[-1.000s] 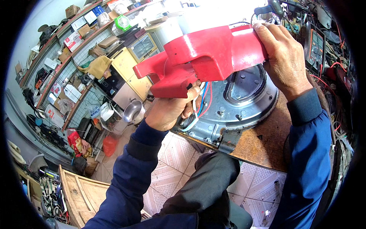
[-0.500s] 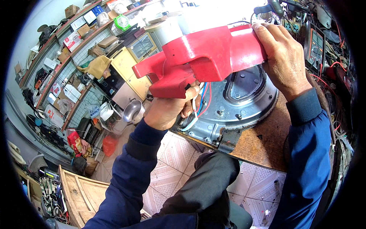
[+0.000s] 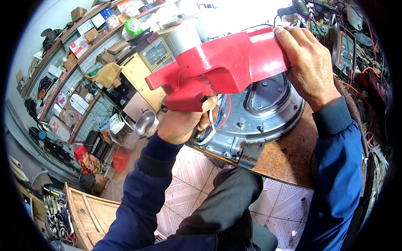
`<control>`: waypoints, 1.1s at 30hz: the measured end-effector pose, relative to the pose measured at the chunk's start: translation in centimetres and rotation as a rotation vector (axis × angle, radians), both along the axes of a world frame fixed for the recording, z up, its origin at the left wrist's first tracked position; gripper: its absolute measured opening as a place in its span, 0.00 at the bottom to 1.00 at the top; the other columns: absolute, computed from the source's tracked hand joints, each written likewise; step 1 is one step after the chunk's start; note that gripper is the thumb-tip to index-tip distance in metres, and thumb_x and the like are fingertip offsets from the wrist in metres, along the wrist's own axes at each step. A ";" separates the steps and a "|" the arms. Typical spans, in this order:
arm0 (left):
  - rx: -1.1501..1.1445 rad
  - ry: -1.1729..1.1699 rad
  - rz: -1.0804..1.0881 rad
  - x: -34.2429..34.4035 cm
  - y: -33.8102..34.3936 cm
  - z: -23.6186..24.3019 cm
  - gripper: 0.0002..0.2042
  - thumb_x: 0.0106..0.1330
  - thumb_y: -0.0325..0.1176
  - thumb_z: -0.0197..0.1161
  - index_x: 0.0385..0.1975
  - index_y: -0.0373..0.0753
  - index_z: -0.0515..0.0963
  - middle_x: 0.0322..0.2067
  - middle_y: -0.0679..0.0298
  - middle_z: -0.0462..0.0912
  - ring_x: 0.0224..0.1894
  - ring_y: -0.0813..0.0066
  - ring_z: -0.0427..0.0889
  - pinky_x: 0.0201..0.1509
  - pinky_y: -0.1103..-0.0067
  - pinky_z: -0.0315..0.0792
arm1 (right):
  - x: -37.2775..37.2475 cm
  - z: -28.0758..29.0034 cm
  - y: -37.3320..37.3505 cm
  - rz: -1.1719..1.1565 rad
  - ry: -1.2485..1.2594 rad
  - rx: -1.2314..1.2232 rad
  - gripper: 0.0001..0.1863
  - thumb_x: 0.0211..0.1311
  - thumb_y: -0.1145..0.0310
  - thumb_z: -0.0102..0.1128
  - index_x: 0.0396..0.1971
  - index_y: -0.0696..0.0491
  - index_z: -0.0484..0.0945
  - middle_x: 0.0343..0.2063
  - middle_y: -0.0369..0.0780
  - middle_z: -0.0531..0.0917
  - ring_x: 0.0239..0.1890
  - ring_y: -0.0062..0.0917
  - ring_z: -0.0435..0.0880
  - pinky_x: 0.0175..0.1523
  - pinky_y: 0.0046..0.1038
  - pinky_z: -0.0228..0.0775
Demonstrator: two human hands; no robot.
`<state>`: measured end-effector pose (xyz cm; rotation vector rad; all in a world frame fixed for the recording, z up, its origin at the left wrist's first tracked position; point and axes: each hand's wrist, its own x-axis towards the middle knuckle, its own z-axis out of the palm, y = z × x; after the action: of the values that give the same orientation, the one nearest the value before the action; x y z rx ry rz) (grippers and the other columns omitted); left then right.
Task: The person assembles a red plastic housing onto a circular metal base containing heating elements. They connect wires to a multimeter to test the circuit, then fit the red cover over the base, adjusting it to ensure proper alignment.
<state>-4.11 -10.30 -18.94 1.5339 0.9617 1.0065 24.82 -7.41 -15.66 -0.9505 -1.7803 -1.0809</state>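
A red moulded housing [image 3: 228, 65] is held up in front of me between both hands, tilted. My right hand [image 3: 309, 62] is closed round its right end, fingers over the top edge. At its lower left corner my left hand [image 3: 186, 121] grips the underside from below; some of its fingers are hidden. White, blue and red wires [image 3: 222, 116] run down beside my left fingers to a round grey metal base [image 3: 251, 127]. That base has bolts and a rounded raised rim, and the housing covers its far part.
The base lies on a worn wooden bench top [image 3: 289, 161]. A multimeter [image 3: 345, 48] and tangled cables are at the right. Crowded shelves [image 3: 79, 60], a steel bowl [image 3: 146, 122] and a wooden panel [image 3: 90, 213] are at the left. Tiled floor [image 3: 188, 184] shows below.
The red housing and my right hand have shifted very slightly left. Both hands keep their grip, and the base stays in place on the bench.
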 end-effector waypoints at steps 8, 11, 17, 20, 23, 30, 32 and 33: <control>-0.011 -0.003 -0.003 -0.1 -0.1 0.0 0.08 0.72 0.37 0.60 0.41 0.39 0.76 0.23 0.67 0.76 0.17 0.88 0.67 0.19 0.87 0.58 | -0.1 -0.1 0.1 -0.012 0.005 0.004 0.17 0.52 0.73 0.65 0.45 0.51 0.79 0.37 0.40 0.82 0.42 0.37 0.83 0.43 0.37 0.79; -0.019 -0.009 -0.004 -0.1 0.0 -0.2 0.08 0.72 0.37 0.60 0.41 0.39 0.76 0.23 0.67 0.76 0.17 0.87 0.67 0.19 0.88 0.58 | 0.0 -0.1 0.1 -0.013 0.005 0.008 0.17 0.52 0.73 0.65 0.45 0.51 0.79 0.37 0.40 0.82 0.42 0.37 0.83 0.43 0.37 0.79; -0.001 0.003 -0.004 0.0 0.0 0.0 0.07 0.72 0.35 0.61 0.41 0.38 0.76 0.24 0.67 0.77 0.17 0.87 0.68 0.19 0.87 0.60 | 0.0 -0.1 0.0 0.008 0.012 -0.015 0.17 0.53 0.73 0.65 0.45 0.51 0.79 0.36 0.40 0.81 0.42 0.37 0.83 0.43 0.37 0.79; -0.008 -0.007 -0.004 0.1 -0.1 0.2 0.07 0.73 0.34 0.60 0.40 0.37 0.76 0.23 0.66 0.77 0.16 0.86 0.68 0.18 0.87 0.60 | 0.0 -0.2 0.1 0.003 0.017 -0.014 0.17 0.53 0.73 0.65 0.45 0.51 0.79 0.36 0.40 0.81 0.41 0.38 0.83 0.43 0.38 0.79; 0.000 -0.040 -0.002 0.1 0.2 -0.1 0.08 0.75 0.34 0.60 0.38 0.36 0.77 0.22 0.64 0.78 0.14 0.86 0.69 0.18 0.86 0.59 | 0.1 -0.1 0.0 -0.016 0.011 -0.043 0.20 0.52 0.72 0.67 0.48 0.52 0.79 0.39 0.41 0.82 0.44 0.39 0.83 0.45 0.37 0.79; 0.001 -0.019 -0.012 0.0 0.2 -0.2 0.08 0.73 0.34 0.60 0.42 0.37 0.76 0.24 0.65 0.77 0.17 0.86 0.68 0.19 0.87 0.60 | 0.0 -0.2 0.0 -0.025 0.013 -0.030 0.20 0.52 0.72 0.67 0.48 0.52 0.79 0.39 0.41 0.82 0.44 0.38 0.83 0.45 0.37 0.79; 0.001 0.002 -0.009 0.0 0.1 -0.2 0.09 0.72 0.35 0.60 0.44 0.37 0.75 0.24 0.65 0.77 0.18 0.86 0.67 0.20 0.87 0.60 | -0.1 -0.2 0.1 -0.010 0.020 0.009 0.17 0.53 0.72 0.66 0.45 0.51 0.79 0.36 0.40 0.82 0.41 0.37 0.83 0.43 0.37 0.79; 0.001 0.005 -0.007 0.0 0.1 -0.1 0.09 0.72 0.35 0.60 0.43 0.38 0.75 0.24 0.65 0.77 0.18 0.86 0.67 0.20 0.87 0.60 | -0.2 -0.2 0.2 -0.009 0.022 0.012 0.17 0.53 0.72 0.66 0.45 0.51 0.79 0.36 0.40 0.82 0.41 0.37 0.83 0.43 0.37 0.79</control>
<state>-4.14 -10.22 -19.07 1.5405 0.9586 0.9988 24.64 -7.21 -15.89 -0.9601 -1.7512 -1.0817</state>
